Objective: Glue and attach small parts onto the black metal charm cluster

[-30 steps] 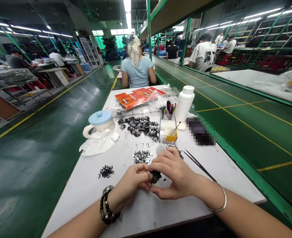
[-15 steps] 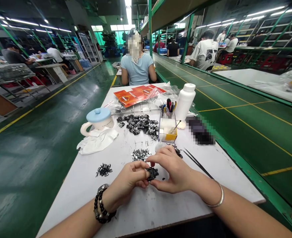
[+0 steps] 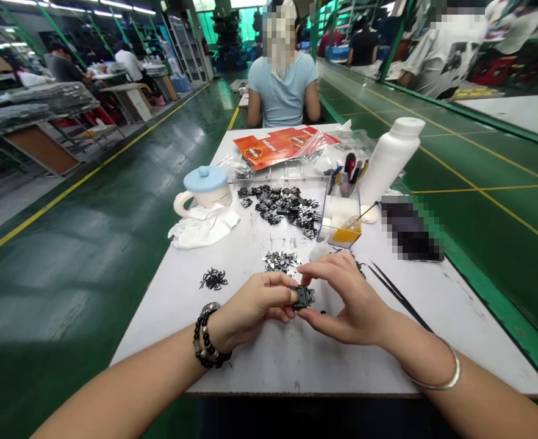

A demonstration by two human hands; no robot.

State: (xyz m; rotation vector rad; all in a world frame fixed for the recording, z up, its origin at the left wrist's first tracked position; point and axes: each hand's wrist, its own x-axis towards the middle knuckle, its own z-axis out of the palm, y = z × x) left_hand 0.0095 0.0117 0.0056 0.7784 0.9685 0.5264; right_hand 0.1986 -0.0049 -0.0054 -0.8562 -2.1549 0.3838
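Observation:
My left hand point(image 3: 264, 302), with a dark beaded bracelet at the wrist, pinches a small black plastic part point(image 3: 302, 297) between thumb and fingers. From the other side my right hand point(image 3: 346, 299) curves round the same part, thumb at its near edge and index finger at its far edge. Small metal clips show at the part's right end. Just beyond the hands lies a pile of small silvery metal pieces point(image 3: 280, 262). Little black curved pieces point(image 3: 213, 279) are heaped to the left, and a similar heap point(image 3: 358, 262) is partly hidden behind my right hand.
Farther back is a heap of black-and-metal parts point(image 3: 282, 207). A lidded mug point(image 3: 207, 189) and white cloth point(image 3: 205, 227) are on the left. A clear tool holder point(image 3: 340, 219), a white bottle point(image 3: 392, 158) and black tweezers point(image 3: 399, 296) stand or lie right. A person point(image 3: 282, 85) sits ahead.
The view has tilted down and shifted left. Both hands still hold the black part. A small red thing seen near my right fingertips before no longer shows.

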